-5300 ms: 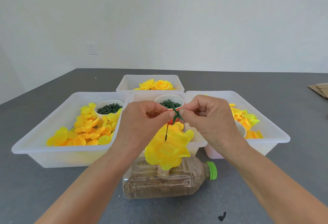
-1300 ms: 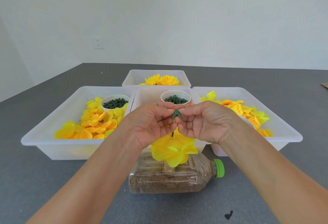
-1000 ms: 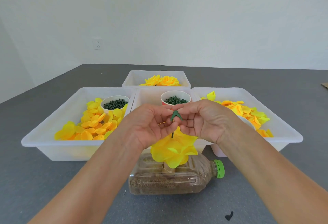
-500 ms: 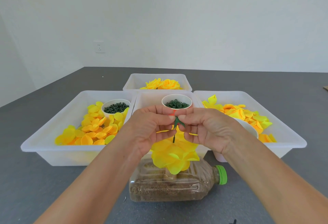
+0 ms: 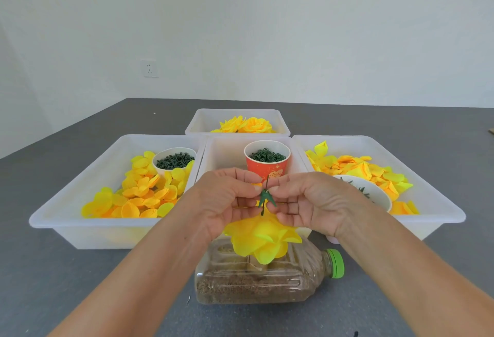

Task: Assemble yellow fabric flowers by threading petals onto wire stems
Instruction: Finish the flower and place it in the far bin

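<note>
Your left hand (image 5: pixel 224 200) and right hand (image 5: pixel 312 203) meet at centre, above the near middle of the dark grey table (image 5: pixel 53 270). Both pinch the small green plastic calyx (image 5: pixel 265 197) between thumb and fingertips — it sits on the thin green wire stem (image 5: pixel 266 183), which stands roughly upright and pokes up between your fingertips. Just below your hands, the yellow fabric flower head (image 5: pixel 263 237) hangs on the same stem, petals down. Its lower edge overlaps the clear plastic bottle with brown filling and a green cap (image 5: pixel 267 280), which lies on its side at the near edge, cap to the right; contact between the two cannot be told.

Beyond your hands stand four white plastic bins:
- left bin (image 5: pixel 80 219) — loose yellow and orange fabric petals (image 5: pixel 141 195) and a white cup of dark green parts (image 5: pixel 173 161);
- middle bin (image 5: pixel 222 149) — a red paper cup of dark green rings (image 5: pixel 267 160);
- right bin (image 5: pixel 433 203) — more yellow petals (image 5: pixel 355 168) and a white bowl (image 5: pixel 374 195), partly hidden by your right hand;
- far bin (image 5: pixel 203 120) — finished yellow flowers (image 5: pixel 246 125).
</note>
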`<state>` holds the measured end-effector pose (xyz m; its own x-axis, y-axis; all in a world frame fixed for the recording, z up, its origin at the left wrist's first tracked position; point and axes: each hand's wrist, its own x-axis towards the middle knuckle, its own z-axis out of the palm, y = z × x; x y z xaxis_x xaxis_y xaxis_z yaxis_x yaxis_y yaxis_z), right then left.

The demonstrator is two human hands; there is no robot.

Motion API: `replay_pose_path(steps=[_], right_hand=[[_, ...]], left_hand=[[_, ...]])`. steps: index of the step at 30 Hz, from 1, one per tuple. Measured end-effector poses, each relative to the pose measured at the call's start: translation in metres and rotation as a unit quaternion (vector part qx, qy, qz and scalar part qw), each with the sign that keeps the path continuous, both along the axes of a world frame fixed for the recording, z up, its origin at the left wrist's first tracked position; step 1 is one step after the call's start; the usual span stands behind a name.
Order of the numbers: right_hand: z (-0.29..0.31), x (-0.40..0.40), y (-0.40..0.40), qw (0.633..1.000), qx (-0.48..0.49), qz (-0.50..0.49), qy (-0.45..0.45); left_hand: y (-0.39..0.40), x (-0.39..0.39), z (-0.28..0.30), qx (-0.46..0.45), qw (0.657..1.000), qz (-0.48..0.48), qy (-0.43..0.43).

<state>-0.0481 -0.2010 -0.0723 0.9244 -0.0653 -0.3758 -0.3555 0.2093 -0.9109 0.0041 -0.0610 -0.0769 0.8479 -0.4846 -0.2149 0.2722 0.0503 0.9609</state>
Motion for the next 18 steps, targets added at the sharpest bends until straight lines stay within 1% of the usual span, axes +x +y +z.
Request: replay_pose_path(steps=[5, 12, 18], right_hand=[[0.005, -0.003, -0.003, 0.996, -0.077, -0.002, -0.044], [0.005, -0.006, -0.002, 0.984, -0.164, -0.01, -0.072], [0.003, -0.005, 0.002, 0.978, -0.203, -0.003, -0.057]], left_hand=[[0.008, 0.002, 0.004, 0.045, 0.996, -0.024, -0.078], [0.011, 0.001, 0.004, 0.109, 0.986, -0.022, -0.121], [0.011, 0.003, 0.001, 0.167, 0.973, -0.034, -0.158]])
